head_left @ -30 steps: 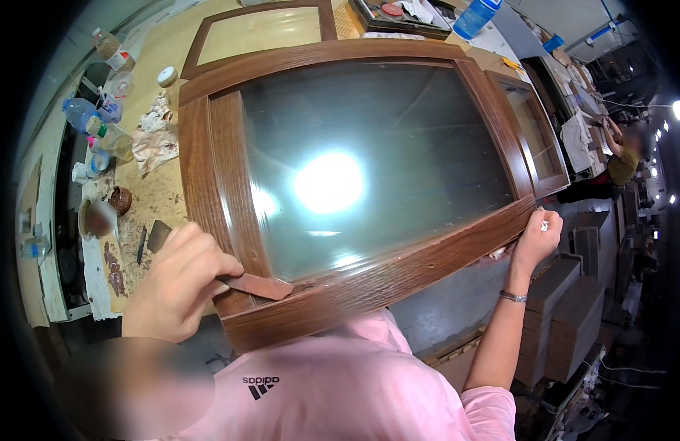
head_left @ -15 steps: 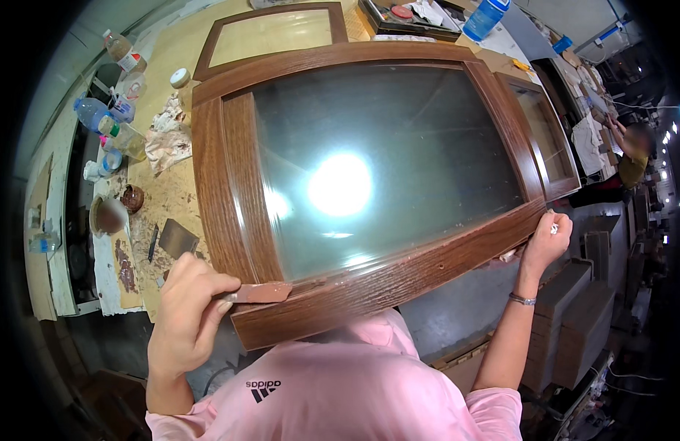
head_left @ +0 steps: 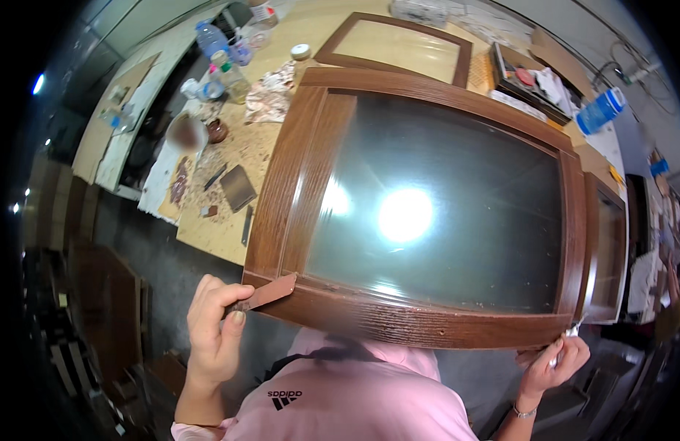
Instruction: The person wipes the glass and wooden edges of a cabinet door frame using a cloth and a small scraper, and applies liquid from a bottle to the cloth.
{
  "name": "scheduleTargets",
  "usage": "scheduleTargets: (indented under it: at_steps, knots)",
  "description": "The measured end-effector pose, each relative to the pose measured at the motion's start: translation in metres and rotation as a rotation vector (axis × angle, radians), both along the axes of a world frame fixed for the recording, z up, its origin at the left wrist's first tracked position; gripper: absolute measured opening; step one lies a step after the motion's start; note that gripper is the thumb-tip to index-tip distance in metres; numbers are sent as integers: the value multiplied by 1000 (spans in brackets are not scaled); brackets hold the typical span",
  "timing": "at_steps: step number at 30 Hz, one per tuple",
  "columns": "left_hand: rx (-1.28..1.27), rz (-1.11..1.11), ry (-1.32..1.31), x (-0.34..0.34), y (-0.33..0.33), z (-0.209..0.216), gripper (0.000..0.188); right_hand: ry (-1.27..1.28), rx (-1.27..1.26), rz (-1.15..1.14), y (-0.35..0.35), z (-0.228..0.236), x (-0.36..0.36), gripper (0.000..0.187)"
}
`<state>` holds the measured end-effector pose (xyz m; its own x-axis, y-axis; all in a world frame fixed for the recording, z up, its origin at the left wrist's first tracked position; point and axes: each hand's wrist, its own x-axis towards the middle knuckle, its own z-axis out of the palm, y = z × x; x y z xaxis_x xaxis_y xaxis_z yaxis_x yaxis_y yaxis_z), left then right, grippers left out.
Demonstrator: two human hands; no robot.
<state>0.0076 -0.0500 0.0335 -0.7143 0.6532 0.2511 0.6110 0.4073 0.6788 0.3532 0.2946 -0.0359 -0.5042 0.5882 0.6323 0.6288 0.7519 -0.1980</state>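
Note:
A large brown wooden frame (head_left: pixel 310 154) with a dark glass pane (head_left: pixel 443 206) lies on the workbench, its near rail over my lap. My left hand (head_left: pixel 216 323) pinches a small brown flat piece, like sandpaper (head_left: pixel 268 293), pressed against the frame's near left corner. My right hand (head_left: pixel 553 364) is closed around the frame's near right corner from below, with something small and white between its fingers.
A second smaller wooden frame (head_left: pixel 399 33) lies at the back of the wooden bench (head_left: pixel 230 228). Plastic bottles (head_left: pixel 211 40), a crumpled rag (head_left: pixel 270 92), a dark pad (head_left: pixel 238 187) and scraps sit on the left. A blue bottle (head_left: pixel 599 110) and a tray (head_left: pixel 535 77) stand at the right.
The view has tilted, so the frame sits further right and lower. My left hand slid the brown piece along the near rail to the left corner. My right hand stays on the right corner.

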Motion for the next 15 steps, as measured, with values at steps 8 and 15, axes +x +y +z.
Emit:
scheduleTargets:
  at_steps: [8, 15]
  knots:
    - [-156, 180, 190, 49, 6, -1, 21, 38, -102, 295, 27, -13, 21, 13]
    - [-159, 244, 253, 55, 7, -5, 22, 85, -120, 291, 30, -15, 18, 6]
